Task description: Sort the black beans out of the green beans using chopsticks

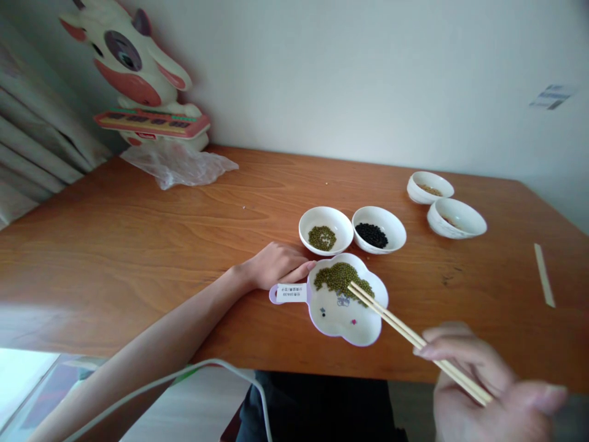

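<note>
My right hand (488, 383), at the lower right, holds a pair of wooden chopsticks (405, 331). Their tips rest in a pile of green mung beans (340, 277) inside a white cloud-shaped dish (354, 328) with a labelled handle. My left hand (276, 265) lies on the wooden table (138, 245), fingers touching the dish's left rim just above the handle. Behind the dish stand a white bowl (326, 220) with a few green beans and a white bowl (391, 224) with black beans.
Two more white bowls (430, 186) (456, 218) stand at the back right. A paper chopstick sleeve (544, 283) lies near the right edge. A cow-shaped toy (138, 73) and a crumpled plastic bag (179, 164) sit at the back left. A white cable (207, 368) hangs below the table's front edge.
</note>
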### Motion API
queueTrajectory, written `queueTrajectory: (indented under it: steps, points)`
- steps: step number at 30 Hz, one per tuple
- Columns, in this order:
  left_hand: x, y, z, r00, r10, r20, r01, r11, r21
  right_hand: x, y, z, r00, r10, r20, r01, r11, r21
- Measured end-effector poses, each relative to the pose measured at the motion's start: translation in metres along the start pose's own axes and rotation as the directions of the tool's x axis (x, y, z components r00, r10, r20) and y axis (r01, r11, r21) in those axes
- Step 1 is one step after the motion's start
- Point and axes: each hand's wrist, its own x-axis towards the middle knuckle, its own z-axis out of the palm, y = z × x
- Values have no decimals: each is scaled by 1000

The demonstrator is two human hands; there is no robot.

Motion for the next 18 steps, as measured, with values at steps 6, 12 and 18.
queueTrajectory:
  steps: [6,12,18]
  points:
    - [1,1,-1,1000,11,-15,-11,1000,-15,56,4,41,953,-292,-78,301,944,133]
    - [0,0,-2,1000,3,6,-2,999,-49,116,22,59,964,-122,237,107,991,75]
    - [1,0,-3,1000,6,23,-5,999,-43,175,18,60,846,-164,507,-44,927,373]
